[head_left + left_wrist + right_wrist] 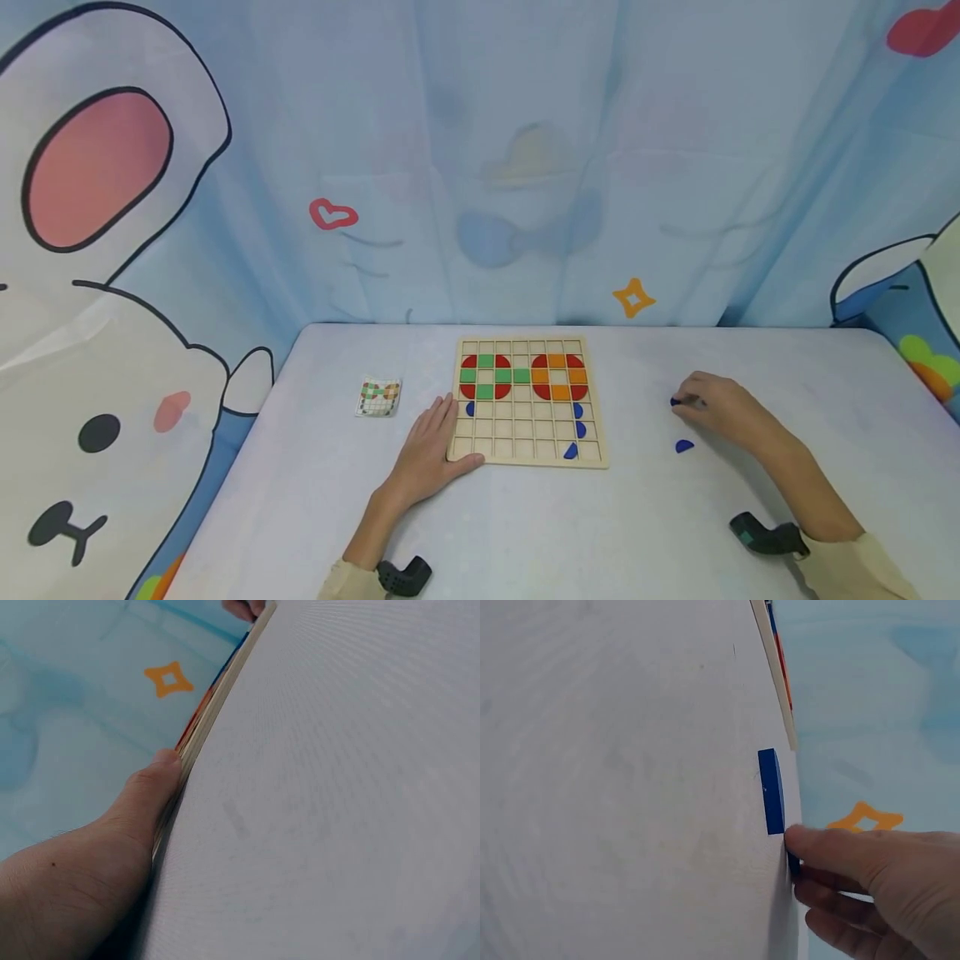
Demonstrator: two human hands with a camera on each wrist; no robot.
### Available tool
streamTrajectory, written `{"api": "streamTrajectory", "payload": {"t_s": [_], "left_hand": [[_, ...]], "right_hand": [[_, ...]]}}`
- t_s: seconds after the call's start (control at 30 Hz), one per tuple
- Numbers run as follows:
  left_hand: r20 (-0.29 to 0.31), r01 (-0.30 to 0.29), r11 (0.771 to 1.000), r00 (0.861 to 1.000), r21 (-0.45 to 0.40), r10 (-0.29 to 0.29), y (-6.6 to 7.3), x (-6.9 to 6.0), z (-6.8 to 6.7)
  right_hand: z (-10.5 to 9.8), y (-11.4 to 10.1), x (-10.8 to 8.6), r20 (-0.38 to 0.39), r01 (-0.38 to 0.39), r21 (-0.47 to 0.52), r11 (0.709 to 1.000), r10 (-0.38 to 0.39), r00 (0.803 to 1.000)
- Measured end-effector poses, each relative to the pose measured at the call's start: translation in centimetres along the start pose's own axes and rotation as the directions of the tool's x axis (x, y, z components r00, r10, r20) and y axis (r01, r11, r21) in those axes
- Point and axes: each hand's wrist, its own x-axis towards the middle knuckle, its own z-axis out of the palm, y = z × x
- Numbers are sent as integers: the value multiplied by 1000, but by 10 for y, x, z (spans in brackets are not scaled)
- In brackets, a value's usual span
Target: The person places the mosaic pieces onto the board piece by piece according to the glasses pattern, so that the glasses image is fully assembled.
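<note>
A wooden grid board (512, 429) lies flat on the table, with red, green and orange pieces in its upper rows and several blue pieces lower down. At its lower left corner rests my left hand (427, 450), fingers straight along the side and thumb by the front edge; the left wrist view shows that thumb (161, 776) against the board's edge. To the right of the board, my right hand (723, 410) pinches a small blue piece (675, 402), mostly hidden by the fingers. A blue half-round piece (684, 446) lies just in front of this hand.
Left of the board lies a small pattern card (378, 397) showing a coloured grid. The white table (300, 483) ends at a blue printed curtain (525, 167) behind. Dark devices are strapped to the left wrist (405, 577) and the right wrist (768, 535).
</note>
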Motion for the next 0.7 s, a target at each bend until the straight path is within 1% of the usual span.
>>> {"api": "streamTrajectory", "payload": {"t_s": [0.1,0.17,0.27,0.3,0.33,0.4,0.5,0.6,0.7], "left_hand": [[2,1,1000,1000,-4,-1,0,0,0],[4,8,1000,1000,-8,-8,0,0,-1],[-1,6,1000,1000,-17,-6,0,0,-1],[-3,7,1000,1000,-19,-7,0,0,-1],[-5,6,1000,1000,-19,-6,0,0,-1],[-7,3,1000,1000,-23,-3,1,0,-1],[-3,4,999,1000,-32,-4,2,1,-1],[2,8,999,1000,-37,-8,1,0,-2],[4,9,999,1000,-36,-9,0,0,-2]], "right_hand": [[0,-7,4,-14,4,17,1000,-4,1000],[0,-18,9,-12,3,43,999,-2,1000],[2,-44,20,-1,0,66,998,0,1000],[4,-55,25,0,12,73,997,-12,1000],[7,-65,29,-2,28,79,996,-28,1000],[15,-88,37,-3,93,89,992,-93,996],[32,-127,48,26,200,107,974,-204,979],[52,-168,57,77,298,115,948,-308,948],[68,-200,64,81,378,91,921,-386,919]]}}
